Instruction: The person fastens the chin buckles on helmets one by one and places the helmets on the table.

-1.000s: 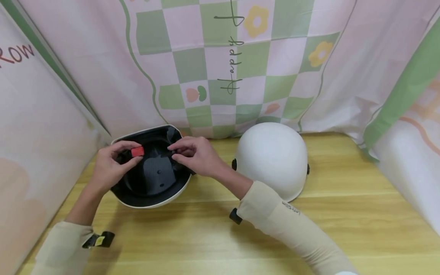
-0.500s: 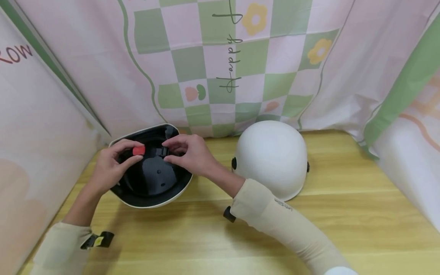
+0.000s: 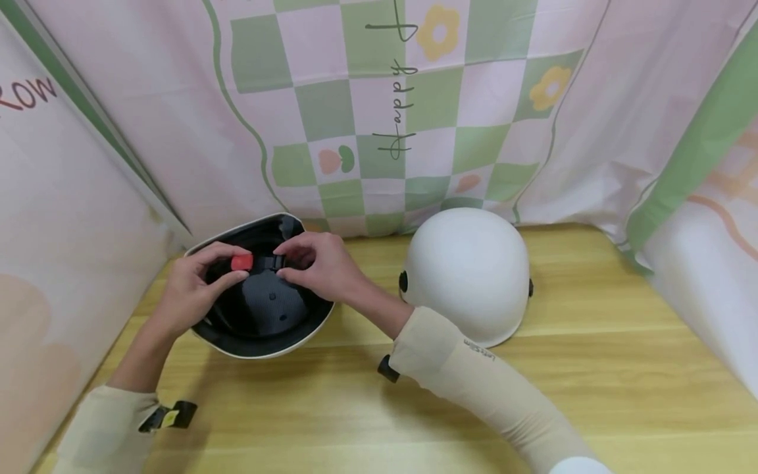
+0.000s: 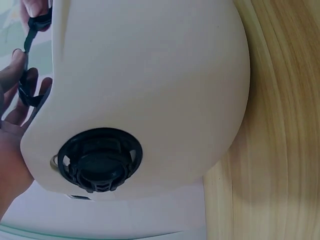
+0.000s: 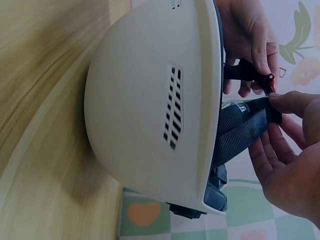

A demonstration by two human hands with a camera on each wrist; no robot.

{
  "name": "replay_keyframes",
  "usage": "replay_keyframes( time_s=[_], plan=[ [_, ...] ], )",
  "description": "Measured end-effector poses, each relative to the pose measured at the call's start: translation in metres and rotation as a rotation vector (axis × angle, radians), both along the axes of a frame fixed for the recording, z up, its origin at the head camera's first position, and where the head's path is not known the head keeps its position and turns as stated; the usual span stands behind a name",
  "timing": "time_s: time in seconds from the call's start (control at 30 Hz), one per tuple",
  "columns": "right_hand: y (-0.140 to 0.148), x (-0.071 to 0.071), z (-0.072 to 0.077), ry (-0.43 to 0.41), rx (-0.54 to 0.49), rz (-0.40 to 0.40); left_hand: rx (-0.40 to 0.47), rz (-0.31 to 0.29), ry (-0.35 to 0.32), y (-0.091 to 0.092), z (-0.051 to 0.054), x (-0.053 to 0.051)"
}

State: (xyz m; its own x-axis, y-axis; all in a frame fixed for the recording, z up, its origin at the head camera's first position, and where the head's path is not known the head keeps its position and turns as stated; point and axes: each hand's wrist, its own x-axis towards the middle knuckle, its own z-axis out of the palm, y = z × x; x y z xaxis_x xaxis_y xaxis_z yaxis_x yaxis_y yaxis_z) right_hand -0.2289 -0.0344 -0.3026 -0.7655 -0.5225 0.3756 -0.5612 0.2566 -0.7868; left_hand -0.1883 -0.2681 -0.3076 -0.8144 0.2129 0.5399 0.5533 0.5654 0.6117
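White shell and black lining make up the helmet (image 3: 269, 313), which rests on the left part of the table (image 3: 331, 408), inverted: crown down against the wood, opening facing upward. Its surface is smooth and matt; the left wrist view shows a round black fitting (image 4: 101, 160) on the side wall, and the right wrist view shows a slanted panel of vent slots (image 5: 173, 107). Seen from the head, the opening is a rounded outline with no clearly longer axis. Black webbing (image 5: 242, 132) rises from the rim to the fastener. Fingers of the left hand (image 3: 195, 280) pinch the red buckle half (image 3: 241, 263) between thumb and fingertips; fingers of the right hand (image 3: 316, 264) pinch the black buckle half (image 3: 272, 263) likewise. Both halves lie end to end above the opening, their common long axis running left to right, the black half pointing left toward the red. Whether they are engaged cannot be determined. A second white helmet (image 3: 468, 276) stands crown up, well to the right.
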Motion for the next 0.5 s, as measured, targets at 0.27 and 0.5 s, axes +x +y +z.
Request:
replay_keyframes(
  time_s=[0.27, 0.5],
  plan=[
    [-0.0044, 0.0006, 0.0001, 0.017, -0.001, 0.012, 0.006, -0.037, 0.029, 0.0005, 0.0007, 0.0017],
    [-0.0045, 0.0008, 0.0007, 0.032, 0.016, 0.028, -0.015, -0.068, 0.022, 0.0019, 0.0020, 0.0034]
  ],
)
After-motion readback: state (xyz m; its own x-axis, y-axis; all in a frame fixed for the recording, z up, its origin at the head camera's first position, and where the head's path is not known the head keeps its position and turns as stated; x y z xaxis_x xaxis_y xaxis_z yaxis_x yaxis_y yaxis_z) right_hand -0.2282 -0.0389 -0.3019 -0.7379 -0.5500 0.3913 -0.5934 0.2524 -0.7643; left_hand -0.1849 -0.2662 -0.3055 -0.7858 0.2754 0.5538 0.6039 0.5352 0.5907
